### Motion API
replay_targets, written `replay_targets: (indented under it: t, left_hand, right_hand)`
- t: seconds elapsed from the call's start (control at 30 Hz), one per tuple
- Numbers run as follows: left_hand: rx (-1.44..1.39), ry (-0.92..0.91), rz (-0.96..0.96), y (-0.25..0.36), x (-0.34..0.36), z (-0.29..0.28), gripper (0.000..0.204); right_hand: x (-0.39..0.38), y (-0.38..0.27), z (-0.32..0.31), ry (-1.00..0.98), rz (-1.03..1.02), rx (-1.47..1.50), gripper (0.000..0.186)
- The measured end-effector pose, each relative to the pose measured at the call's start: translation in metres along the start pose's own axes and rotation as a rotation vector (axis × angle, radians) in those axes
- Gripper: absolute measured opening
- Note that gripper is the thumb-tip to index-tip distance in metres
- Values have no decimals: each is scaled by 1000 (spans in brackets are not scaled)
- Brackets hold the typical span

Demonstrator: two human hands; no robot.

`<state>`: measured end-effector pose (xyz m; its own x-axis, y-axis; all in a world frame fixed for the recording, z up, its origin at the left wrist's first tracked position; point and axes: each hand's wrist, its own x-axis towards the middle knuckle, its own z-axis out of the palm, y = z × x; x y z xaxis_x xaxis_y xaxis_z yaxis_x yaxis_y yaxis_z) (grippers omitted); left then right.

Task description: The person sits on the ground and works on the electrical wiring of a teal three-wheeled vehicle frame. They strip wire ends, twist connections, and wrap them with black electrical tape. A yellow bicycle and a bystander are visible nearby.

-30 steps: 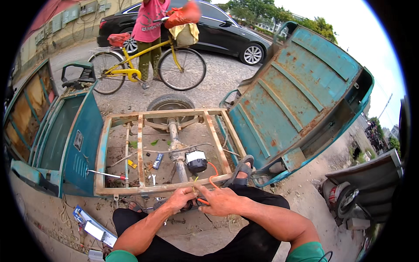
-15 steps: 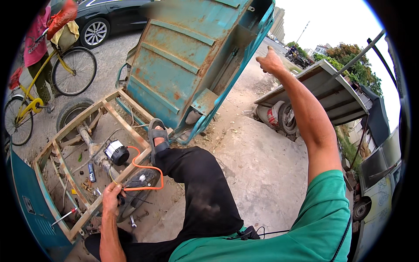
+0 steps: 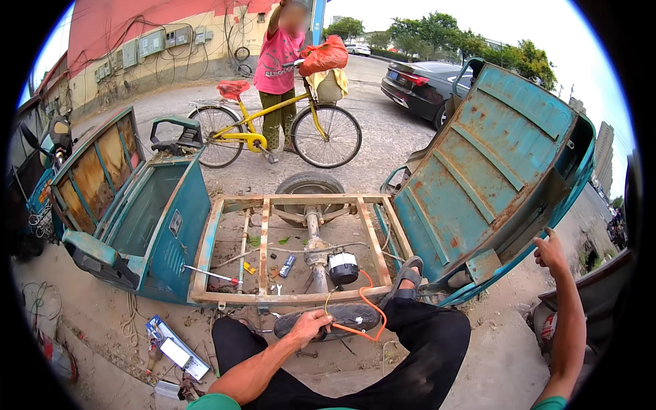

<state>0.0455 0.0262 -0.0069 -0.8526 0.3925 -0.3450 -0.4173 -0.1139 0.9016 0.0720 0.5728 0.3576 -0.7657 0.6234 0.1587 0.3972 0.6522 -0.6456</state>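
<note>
My left hand is closed on an orange cable beside a thin yellow wire, just above the near wheel. The cable loops up to the silver and black electric motor on the axle inside the rusty cart frame. Out to the right, my right hand is raised with the index finger stretched out and the others partly curled, holding nothing. It appears near the edge of the tilted teal cargo bed. My sandalled foot rests at the frame's right corner.
Across the frame, a person in a pink shirt, one arm raised, stands behind a yellow bicycle. A dark car is beyond. Inside the frame lie a blue tube and a screwdriver. A teal cab body stands left.
My view has swung left, bringing the person, bicycle and cab body further in. My right arm now shows lower at the right edge. The left hand still grips the orange cable.
</note>
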Motion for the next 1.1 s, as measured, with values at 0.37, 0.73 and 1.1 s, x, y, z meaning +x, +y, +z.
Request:
replay_targets:
  t: [0.37,0.73,1.1]
  left_hand:
    - [-120,199,14,-51,-29,0,25]
    - [-99,313,107,-9,-65,100,22]
    - [-110,271,206,72,-17,124,18]
  right_hand:
    - [-164,-114,275,-1051,-908,-421,71]
    - [-172,-119,286,-1022,-1120,-504,67]
    - [-138,-112,260,-801,-913,-224,61]
